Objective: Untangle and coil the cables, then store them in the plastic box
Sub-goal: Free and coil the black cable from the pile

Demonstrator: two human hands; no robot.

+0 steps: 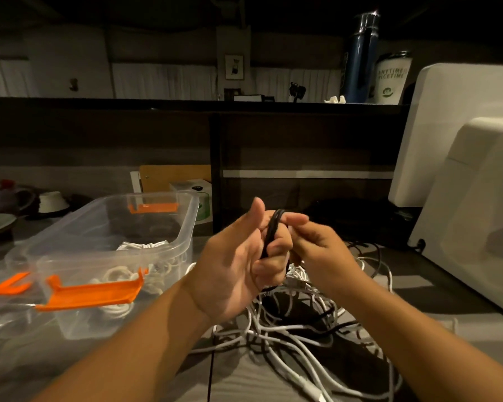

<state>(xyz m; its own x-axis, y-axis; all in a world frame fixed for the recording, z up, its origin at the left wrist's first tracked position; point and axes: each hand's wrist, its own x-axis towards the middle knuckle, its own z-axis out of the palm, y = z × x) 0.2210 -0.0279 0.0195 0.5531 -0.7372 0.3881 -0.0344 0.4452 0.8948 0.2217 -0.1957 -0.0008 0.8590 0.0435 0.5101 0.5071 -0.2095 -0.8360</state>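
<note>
A coiled black cable [273, 230] is held up above the table between both hands. My left hand [238, 256] grips the coil, fingers curled round its loops and thumb raised. My right hand [317, 245] pinches the top of the same coil with its fingertips. Under the hands lies a tangled pile of white and black cables [296, 329]. To the left stands the clear plastic box [183, 227] with orange latches, several coiled white cables [140, 248] inside it.
The box's clear lid [9, 309] with an orange clip lies at the front left. A white machine [462, 181] stands at the right. Dishes sit at the far left; a dark partition with a shelf runs behind.
</note>
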